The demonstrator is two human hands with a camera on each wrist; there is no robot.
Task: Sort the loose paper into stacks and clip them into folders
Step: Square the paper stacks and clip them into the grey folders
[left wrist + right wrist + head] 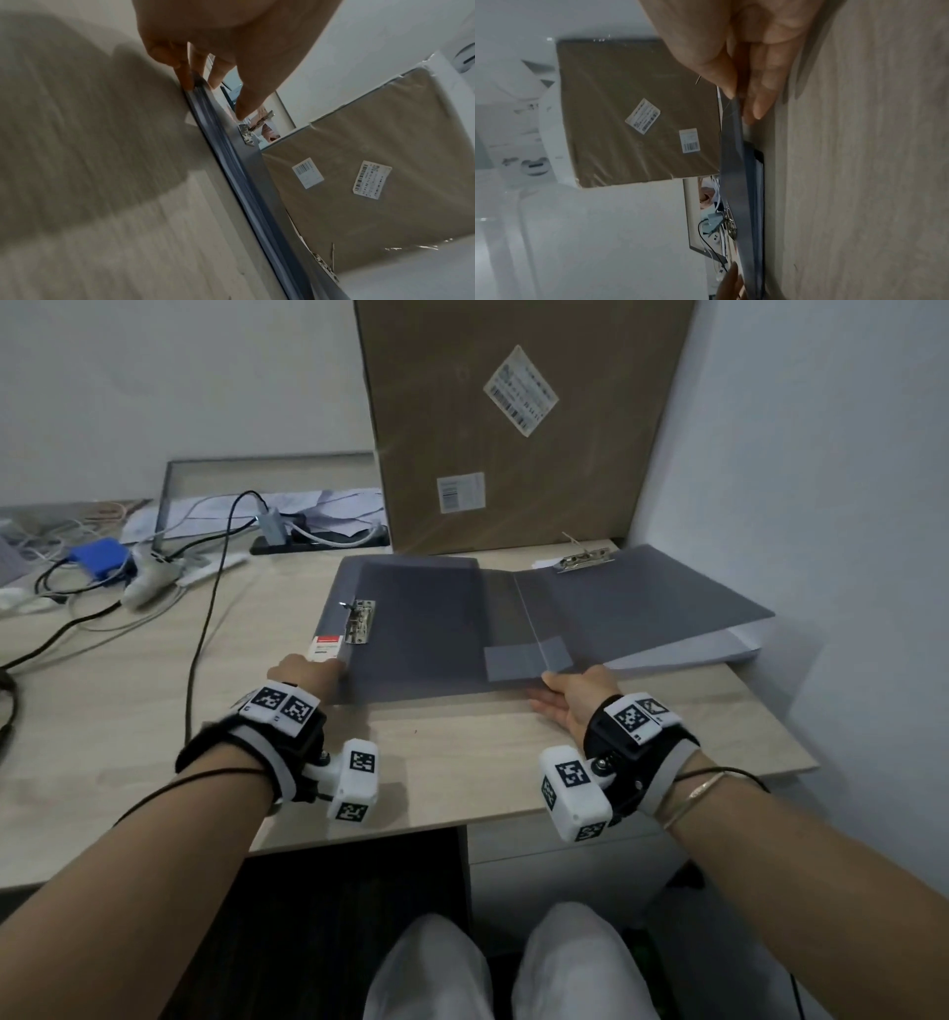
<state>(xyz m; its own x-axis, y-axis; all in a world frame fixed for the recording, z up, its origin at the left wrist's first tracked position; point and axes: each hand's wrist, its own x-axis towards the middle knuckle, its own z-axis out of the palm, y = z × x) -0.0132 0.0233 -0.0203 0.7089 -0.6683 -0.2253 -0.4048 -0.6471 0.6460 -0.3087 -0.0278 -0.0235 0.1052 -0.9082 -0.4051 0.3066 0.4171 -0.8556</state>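
Observation:
A grey folder [426, 629] lies open on the wooden desk [452, 752], with a metal clip [359, 621] near its left edge. To its right, another grey folder panel [642, 603] with its own clip [585, 559] rests on a stack of white paper [719, 649]. My left hand [308, 670] grips the folder's near-left corner, thumb [246, 107] on top and fingers [185, 77] at the edge [231, 162]. My right hand [575, 695] pinches the near edge by the spine. Its thumb [721, 81] is above and its fingers [757, 101] under the slightly raised grey cover [731, 142].
A large flat cardboard box [513, 428] leans on the wall behind the folders. Cables, a blue box [100, 557] and a white controller [149, 577] clutter the back left. The desk's front edge is near my wrists; a wall borders the right side.

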